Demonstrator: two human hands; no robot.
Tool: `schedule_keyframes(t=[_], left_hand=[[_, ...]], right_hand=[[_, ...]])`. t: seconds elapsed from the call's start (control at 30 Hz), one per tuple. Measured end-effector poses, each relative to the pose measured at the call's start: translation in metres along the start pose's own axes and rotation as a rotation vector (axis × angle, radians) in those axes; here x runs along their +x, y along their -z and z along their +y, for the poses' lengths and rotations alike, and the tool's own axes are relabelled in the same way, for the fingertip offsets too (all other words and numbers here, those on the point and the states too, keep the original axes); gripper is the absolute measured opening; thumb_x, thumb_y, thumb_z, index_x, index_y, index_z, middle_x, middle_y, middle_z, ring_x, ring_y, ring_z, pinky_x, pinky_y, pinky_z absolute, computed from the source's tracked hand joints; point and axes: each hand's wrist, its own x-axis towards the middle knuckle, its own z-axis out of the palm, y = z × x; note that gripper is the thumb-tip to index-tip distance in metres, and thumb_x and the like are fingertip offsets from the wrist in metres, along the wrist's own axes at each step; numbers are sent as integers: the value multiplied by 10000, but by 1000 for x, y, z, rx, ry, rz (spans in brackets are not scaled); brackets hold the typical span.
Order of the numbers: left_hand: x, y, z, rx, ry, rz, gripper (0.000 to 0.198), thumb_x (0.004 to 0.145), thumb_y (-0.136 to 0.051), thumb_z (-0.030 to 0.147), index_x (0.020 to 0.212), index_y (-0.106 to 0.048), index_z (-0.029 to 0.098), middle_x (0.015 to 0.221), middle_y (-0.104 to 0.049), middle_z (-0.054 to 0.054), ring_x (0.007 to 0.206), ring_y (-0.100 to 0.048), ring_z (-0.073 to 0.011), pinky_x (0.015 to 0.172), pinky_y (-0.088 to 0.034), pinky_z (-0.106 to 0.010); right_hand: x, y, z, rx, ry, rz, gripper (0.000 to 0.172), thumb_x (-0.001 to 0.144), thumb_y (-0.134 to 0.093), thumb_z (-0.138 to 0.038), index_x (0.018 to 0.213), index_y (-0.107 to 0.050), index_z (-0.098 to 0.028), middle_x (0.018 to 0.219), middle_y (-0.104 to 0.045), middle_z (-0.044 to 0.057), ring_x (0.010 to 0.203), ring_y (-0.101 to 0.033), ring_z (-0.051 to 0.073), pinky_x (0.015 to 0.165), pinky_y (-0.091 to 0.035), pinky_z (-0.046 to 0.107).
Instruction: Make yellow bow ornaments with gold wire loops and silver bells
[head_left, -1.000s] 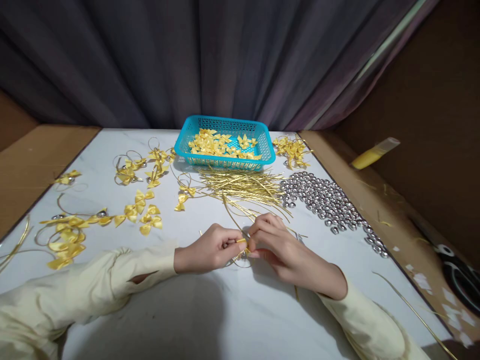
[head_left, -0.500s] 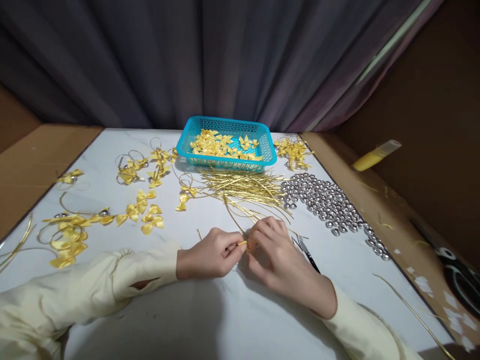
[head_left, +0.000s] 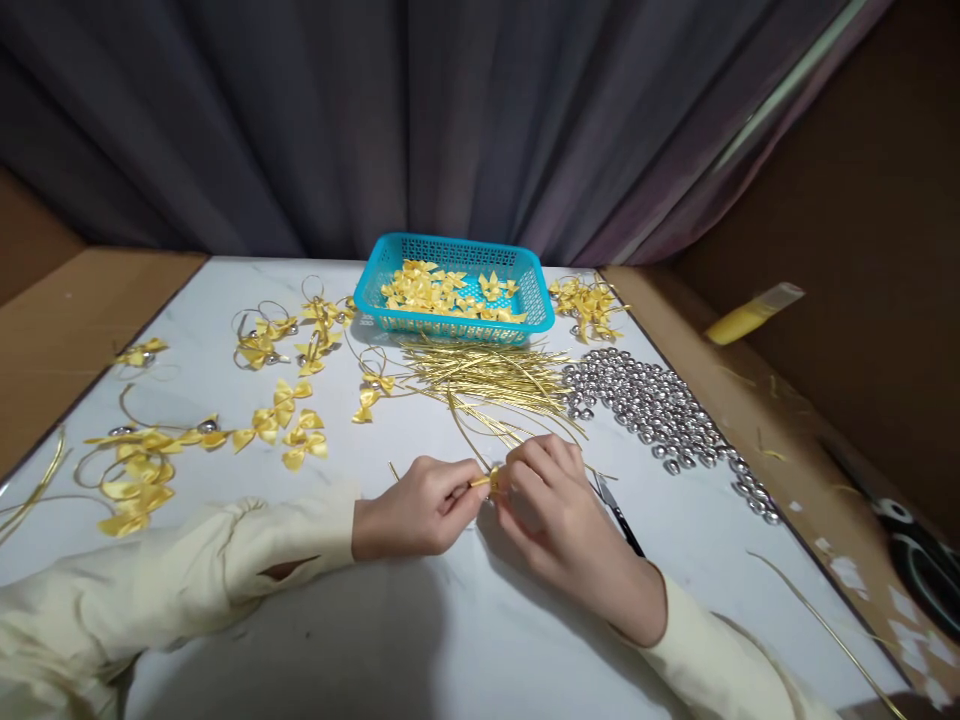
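Note:
My left hand [head_left: 429, 508] is closed in a pinch on a gold cord [head_left: 466, 432], with a short end poking out past the knuckles. My right hand [head_left: 559, 525] is closed too, its fingertips on a small yellow piece [head_left: 493, 480] where the cord runs between both hands. That piece looks like ribbon, but the fingers hide much of it. Just beyond lies a bundle of gold cords [head_left: 487, 372]. Beside the right hand rests a small tool with a black handle [head_left: 627, 528], partly covered by the hand.
A blue basket [head_left: 546, 290] of yellow ribbon bows stands at the back. Silver beads [head_left: 660, 405] spread along the right. Yellow bows [head_left: 304, 438], some with cord loops, lie on the left. Scissors [head_left: 926, 560] and a yellow tube [head_left: 754, 312] are at the far right.
The fingertips have drawn slightly apart, and more of the yellow piece shows between them. My right hand has shifted a little; both hands keep their grip.

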Motion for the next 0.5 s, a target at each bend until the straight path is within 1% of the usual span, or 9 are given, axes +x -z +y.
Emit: schedule_keyframes(t=[0.07, 0.13, 0.27, 0.37, 0.5], left_hand=[[-1, -2, -1, 44, -34, 27, 259, 850, -381, 176, 592, -349, 187, 485, -260, 81, 408, -281, -63, 434, -242, -190], [-2, -4, -3, 113, -95, 46, 242, 847, -384, 149, 610, -353, 189, 501, -266, 79, 411, -300, -67, 441, -257, -192], [-3, -7, -6, 278, -215, 43, 214, 844, -386, 121, 643, -365, 194, 516, -307, 68, 433, -360, -87, 469, -297, -209], [-4, -9, -6, 344, -243, 42, 220, 851, -379, 125, 644, -367, 196, 509, -338, 61, 440, -389, -96, 477, -311, -219], [-4, -9, -5, 330, -249, 43, 221, 852, -376, 134, 640, -368, 197, 503, -350, 60, 437, -388, -94, 470, -315, -215]], right_hand=[[-1, -1, -1, -21, -11, 10, 73, 829, -474, -144, 759, -466, -163, 806, -513, 55, 798, -398, 202, 688, -316, 344], [-1, -2, -4, -19, -52, 13, 104, 836, -462, -156, 733, -464, -164, 775, -508, 54, 779, -400, 200, 679, -314, 342], [-1, -4, -7, 8, -124, 16, 138, 827, -457, -164, 689, -457, -169, 717, -500, 45, 743, -406, 193, 665, -311, 337], [-1, -4, -9, -2, -129, 12, 144, 816, -464, -165, 672, -460, -165, 688, -499, 45, 726, -408, 194, 660, -306, 338], [-3, -4, -9, -41, -111, 4, 129, 809, -467, -154, 680, -474, -154, 694, -498, 49, 718, -402, 191, 655, -299, 334]])
